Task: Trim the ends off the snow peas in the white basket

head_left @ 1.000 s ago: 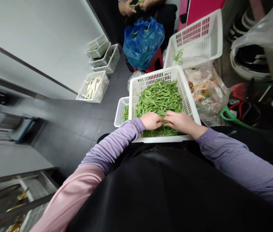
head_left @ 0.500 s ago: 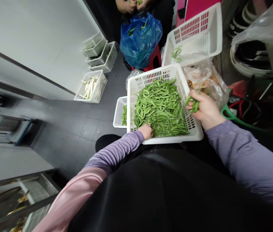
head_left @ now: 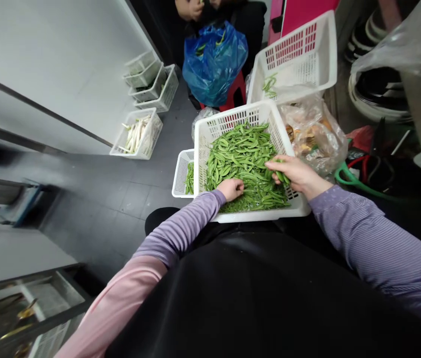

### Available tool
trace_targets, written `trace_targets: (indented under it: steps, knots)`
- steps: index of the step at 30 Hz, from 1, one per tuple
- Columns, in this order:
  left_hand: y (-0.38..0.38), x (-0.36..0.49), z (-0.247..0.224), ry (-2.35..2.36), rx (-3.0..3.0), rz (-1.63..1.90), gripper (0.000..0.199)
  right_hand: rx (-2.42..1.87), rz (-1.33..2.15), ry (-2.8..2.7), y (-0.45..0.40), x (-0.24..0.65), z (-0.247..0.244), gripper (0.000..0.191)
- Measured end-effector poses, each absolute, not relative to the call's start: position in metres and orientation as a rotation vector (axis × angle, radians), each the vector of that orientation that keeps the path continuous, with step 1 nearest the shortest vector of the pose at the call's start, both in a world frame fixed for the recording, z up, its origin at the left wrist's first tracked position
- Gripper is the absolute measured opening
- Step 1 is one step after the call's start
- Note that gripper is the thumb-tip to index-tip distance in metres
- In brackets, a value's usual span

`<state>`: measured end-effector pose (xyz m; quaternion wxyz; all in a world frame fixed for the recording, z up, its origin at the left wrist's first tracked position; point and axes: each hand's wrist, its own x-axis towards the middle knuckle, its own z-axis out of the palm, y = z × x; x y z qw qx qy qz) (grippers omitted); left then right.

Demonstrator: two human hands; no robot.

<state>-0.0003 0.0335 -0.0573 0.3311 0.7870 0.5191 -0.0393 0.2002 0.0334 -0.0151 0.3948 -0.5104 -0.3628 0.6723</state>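
A white plastic basket (head_left: 203,130) full of green pea pods (head_left: 235,154) rests against my dark apron. Above the near part of the pile, my left hand (head_left: 232,189) has its fingers curled together; whatever they may pinch is too small to make out. My right hand (head_left: 293,173) is over the basket's right side, closed around a small bunch of pea pods (head_left: 282,176). Short thin green bits (head_left: 229,205) lie along the near edge inside the basket.
A smaller white basket (head_left: 179,176) with pods stands at left. Behind are a blue bag (head_left: 214,69), another person's hand (head_left: 194,9) and a tilted white basket (head_left: 332,54). A clear plastic bag (head_left: 318,134) and green-handled scissors (head_left: 345,174) lie right; a basket of white radishes (head_left: 138,134) stands farther left.
My right hand has moved left, from beyond the basket's right rim to over the pods, still holding its bunch. My left hand has shifted right and farther in from the near rim.
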Motion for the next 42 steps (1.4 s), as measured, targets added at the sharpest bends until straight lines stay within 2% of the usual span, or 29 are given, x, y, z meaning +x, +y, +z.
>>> trace_targets:
  steps: [3, 6, 8, 10, 18, 27, 32, 34, 38, 40, 42]
  knots:
    - [0.034, -0.009, -0.028, 1.357, 1.554, 0.074, 0.004, -1.422, 1.626, -1.244, 0.027, 0.188, -0.019, 0.022]
    - [0.031, -0.006, -0.009, 1.334, 1.385, 0.222, 0.003, -1.524, 1.146, -1.706, 0.017, 0.177, -0.022, 0.011]
    - [0.027, -0.002, -0.001, 1.333, 1.42, 0.307, 0.007, -1.404, 0.827, -1.989, 0.011, 0.172, -0.024, 0.014]
    - [0.022, 0.003, 0.004, 1.34, 1.457, 0.362, 0.01, -1.285, 0.705, -2.157, 0.007, 0.17, -0.027, 0.018]
    - [0.009, 0.008, 0.013, 1.24, 1.025, 0.588, 0.013, -1.308, 0.73, -2.05, 0.01, 0.175, -0.03, 0.013]
    - [0.0, 0.009, 0.016, 1.233, 0.685, 0.764, 0.011, -1.301, 0.55, -2.099, 0.007, 0.174, -0.033, 0.013]
    - [0.001, 0.011, 0.007, 1.148, 0.681, 0.797, 0.012, -1.235, 0.696, -1.855, 0.001, 0.168, -0.03, 0.012]
    - [0.002, 0.005, -0.008, 1.215, 0.759, 0.729, 0.011, -1.25, 0.837, -1.693, 0.0, 0.167, -0.028, 0.014]
    - [0.0, -0.014, -0.042, 1.588, 1.064, 0.272, 0.014, -1.377, 1.14, -1.333, 0.002, 0.167, -0.028, 0.027]
    - [-0.001, -0.022, -0.047, 1.656, 1.208, 0.178, 0.01, -1.369, 1.198, -1.219, 0.005, 0.167, -0.031, 0.03]
    - [0.001, -0.021, -0.038, 1.609, 1.373, 0.25, 0.028, -1.354, 1.22, -1.176, 0.008, 0.167, -0.035, 0.03]
